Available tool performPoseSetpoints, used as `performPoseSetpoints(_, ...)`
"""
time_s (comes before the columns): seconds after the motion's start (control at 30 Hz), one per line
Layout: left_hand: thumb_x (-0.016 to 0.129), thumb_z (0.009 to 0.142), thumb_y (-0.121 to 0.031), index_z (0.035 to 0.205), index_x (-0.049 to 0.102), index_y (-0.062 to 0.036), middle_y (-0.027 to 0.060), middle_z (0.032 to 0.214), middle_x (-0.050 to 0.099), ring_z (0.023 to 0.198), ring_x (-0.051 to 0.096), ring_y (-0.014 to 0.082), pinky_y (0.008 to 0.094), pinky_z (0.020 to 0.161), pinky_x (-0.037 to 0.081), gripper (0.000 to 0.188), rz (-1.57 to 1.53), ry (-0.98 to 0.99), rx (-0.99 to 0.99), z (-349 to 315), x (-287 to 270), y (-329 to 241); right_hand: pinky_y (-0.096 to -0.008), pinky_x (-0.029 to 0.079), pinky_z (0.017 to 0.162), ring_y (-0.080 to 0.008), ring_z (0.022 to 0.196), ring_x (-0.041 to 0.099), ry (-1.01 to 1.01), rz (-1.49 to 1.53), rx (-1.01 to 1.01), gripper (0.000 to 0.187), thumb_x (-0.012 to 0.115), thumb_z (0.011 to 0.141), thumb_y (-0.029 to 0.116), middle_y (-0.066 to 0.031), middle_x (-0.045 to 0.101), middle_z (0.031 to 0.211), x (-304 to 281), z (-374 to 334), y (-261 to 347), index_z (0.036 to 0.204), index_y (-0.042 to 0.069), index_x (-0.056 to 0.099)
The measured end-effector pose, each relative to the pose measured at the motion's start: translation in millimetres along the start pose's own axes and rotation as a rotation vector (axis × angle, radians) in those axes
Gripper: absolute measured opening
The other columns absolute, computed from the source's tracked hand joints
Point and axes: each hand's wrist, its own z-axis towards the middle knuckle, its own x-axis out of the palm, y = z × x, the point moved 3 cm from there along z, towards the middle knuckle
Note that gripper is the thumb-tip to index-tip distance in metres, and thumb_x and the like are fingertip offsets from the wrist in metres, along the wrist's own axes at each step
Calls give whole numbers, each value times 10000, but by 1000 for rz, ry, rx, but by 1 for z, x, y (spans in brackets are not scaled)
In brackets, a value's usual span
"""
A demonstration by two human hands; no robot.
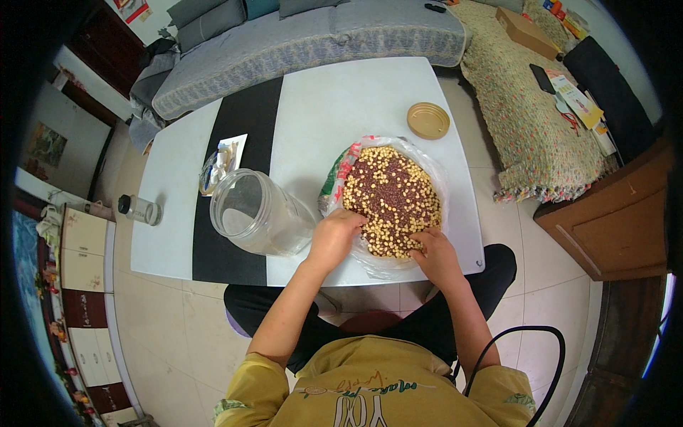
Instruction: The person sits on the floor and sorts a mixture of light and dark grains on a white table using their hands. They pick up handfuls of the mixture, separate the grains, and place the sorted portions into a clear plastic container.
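Observation:
In front of me an open plastic bag [334, 174], whitish with red and green print, holds a heap of mixed beans [391, 191], small dark red ones and pale yellow ones. At the heap's left near edge is my left hand [336, 238], fingers pinched together over the beans; anything between them is hidden. My right hand [435, 255] rests at the near right edge with its fingers curled down into the beans, and what they grip cannot be made out. Left of the bag stands a large clear wide-mouthed jar [281, 220] with no lid on it.
A gold round lid [428, 120] lies beyond the bag on the white table [341, 92]. Toward the left are a small packet [226, 165] and a small dark-capped glass jar [141, 210]. Sofas [313, 53] stand behind, and a brown wooden cabinet [605, 220] at right.

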Motion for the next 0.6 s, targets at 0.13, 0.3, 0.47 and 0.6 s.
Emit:
performPoseSetpoints(0.13,689,677,-31,955,657,-68,99,850,623,842,593,312,388,755,476,282,58,66,42,1,4,-9,-392,460,844,-349,968,557,-5,-3,-2,295,694,711,90,-178,578,1011,-2,-1,3,995,37,637)
performPoseSetpoints(0.3,700,673,-77,915,665,-68,100,823,626,818,597,310,398,733,479,244,100,152,-7,3,14,-8,-391,459,843,-347,968,553,-21,-1,-27,301,692,712,88,-178,575,1008,-2,-3,5,1002,32,634)
performPoseSetpoints(0.47,661,692,-61,768,636,-54,118,752,614,779,604,305,413,685,479,80,153,249,-7,4,30,-5,-376,474,799,-337,906,578,-52,-29,-57,299,693,712,86,-171,584,993,-1,-3,4,1000,22,642)
performPoseSetpoints(0.6,637,706,-31,757,613,-48,116,761,611,779,603,310,412,671,479,59,58,174,-2,4,28,-12,-380,476,785,-335,890,579,-68,-21,-62,294,692,713,89,-165,585,984,-1,-4,3,995,24,641)
